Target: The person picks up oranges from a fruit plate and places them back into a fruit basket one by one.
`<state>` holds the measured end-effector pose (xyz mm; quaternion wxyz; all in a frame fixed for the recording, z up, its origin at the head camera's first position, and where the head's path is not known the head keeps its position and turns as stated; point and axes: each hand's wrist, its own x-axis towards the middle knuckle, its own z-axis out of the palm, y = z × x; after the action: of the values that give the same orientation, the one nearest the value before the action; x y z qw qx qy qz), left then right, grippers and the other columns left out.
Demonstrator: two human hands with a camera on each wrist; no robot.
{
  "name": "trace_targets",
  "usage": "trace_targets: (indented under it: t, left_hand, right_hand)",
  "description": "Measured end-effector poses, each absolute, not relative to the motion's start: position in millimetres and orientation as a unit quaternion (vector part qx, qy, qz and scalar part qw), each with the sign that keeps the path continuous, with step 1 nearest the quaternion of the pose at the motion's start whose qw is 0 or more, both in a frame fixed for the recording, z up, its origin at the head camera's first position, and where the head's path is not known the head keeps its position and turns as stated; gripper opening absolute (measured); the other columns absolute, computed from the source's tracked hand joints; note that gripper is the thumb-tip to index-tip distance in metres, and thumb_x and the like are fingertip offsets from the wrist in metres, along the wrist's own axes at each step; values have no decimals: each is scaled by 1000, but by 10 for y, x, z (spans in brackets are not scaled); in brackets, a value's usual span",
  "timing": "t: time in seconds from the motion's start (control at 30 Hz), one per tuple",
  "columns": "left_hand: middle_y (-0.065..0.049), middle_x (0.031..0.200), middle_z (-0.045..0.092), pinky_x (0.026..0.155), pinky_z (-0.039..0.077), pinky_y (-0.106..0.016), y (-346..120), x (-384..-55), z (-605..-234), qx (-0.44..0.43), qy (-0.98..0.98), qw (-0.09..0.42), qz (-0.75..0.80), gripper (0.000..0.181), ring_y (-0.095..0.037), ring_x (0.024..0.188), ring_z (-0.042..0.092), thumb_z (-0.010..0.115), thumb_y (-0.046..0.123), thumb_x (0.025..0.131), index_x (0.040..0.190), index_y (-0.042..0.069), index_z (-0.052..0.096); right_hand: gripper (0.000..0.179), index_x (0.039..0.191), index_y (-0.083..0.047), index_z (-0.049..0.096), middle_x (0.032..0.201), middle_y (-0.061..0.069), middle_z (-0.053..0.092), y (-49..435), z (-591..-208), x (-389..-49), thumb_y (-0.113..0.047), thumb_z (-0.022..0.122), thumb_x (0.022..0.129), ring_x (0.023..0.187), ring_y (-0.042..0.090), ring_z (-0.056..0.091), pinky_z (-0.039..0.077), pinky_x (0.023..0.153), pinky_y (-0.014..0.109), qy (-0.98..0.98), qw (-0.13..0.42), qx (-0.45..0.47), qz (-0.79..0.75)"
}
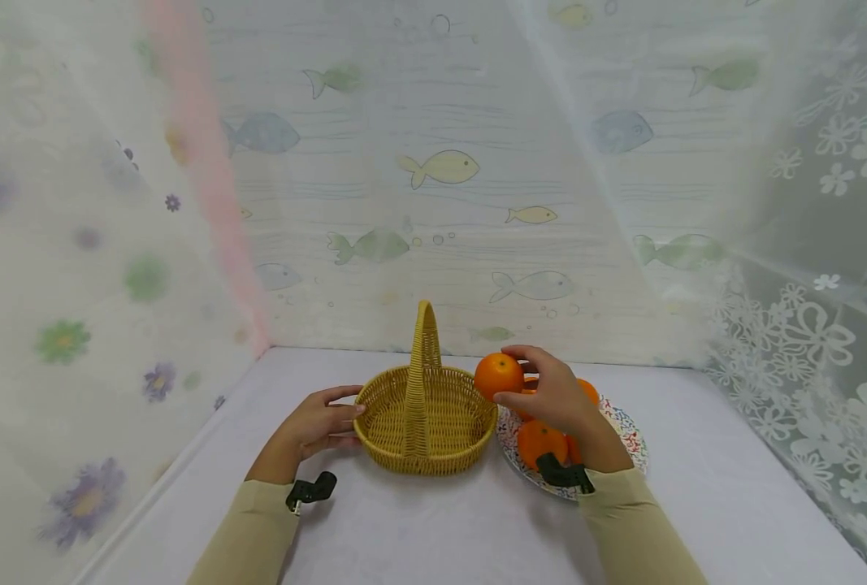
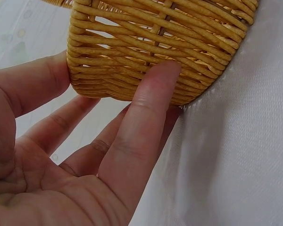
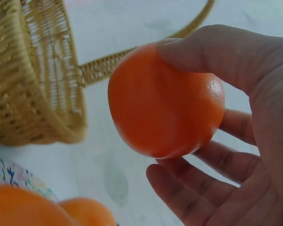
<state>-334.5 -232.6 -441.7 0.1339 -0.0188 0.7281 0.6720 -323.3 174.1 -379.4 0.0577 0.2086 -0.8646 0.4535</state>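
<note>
A yellow wicker basket (image 1: 433,463) with a tall arched handle stands on the white cloth in the head view, with nothing inside. My left hand (image 1: 325,422) touches its left side. In the left wrist view the fairly straight, spread fingers (image 2: 148,110) rest against the woven wall. My right hand (image 1: 556,396) holds an orange (image 1: 497,375) between thumb and fingertips, just above the basket's right rim. The right wrist view shows this orange (image 3: 165,103) off the plate, beside the basket (image 3: 47,80). Below the right hand, several more oranges (image 1: 541,443) lie on a plate, partly hidden.
The round plate (image 1: 632,435) has a colourful speckled pattern and sits close to the basket's right side. White cloth (image 1: 418,528) covers the table. Behind hangs a sheer fish-print curtain (image 1: 440,227), with flower-patterned curtains at both sides.
</note>
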Motion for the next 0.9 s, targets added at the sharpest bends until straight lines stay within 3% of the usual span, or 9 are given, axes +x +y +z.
trace_targets:
  t: [0.27,0.67,0.9]
  left_hand:
    - [-21,135,66,86,64,-46,-2338,-3348,-4400,-25,728,142,670,58,-30,112,73,70,18,100,154,14,48]
    - [-20,131,69,86,64,-47,-2309,-3352,-4397,-28,727,134,673,57,-28,107,74,72,18,99,151,15,52]
    - [-19,129,70,86,63,-48,-2330,-3349,-4423,-28,725,133,675,58,-29,108,74,73,18,98,152,15,51]
  right_hand:
    - [73,146,-26,54,145,-1,58,1636,-3825,-3196,-40,88,83,125,29,62,61,92,43,-877,44,196,435]
    - [67,138,-22,57,138,0,62,1433,-3883,-3164,-31,91,81,115,26,68,60,96,48,-870,51,207,445]
    - [67,134,-28,61,125,-9,68,1344,-3971,-3163,-41,93,77,109,18,66,60,87,37,-898,66,186,392]
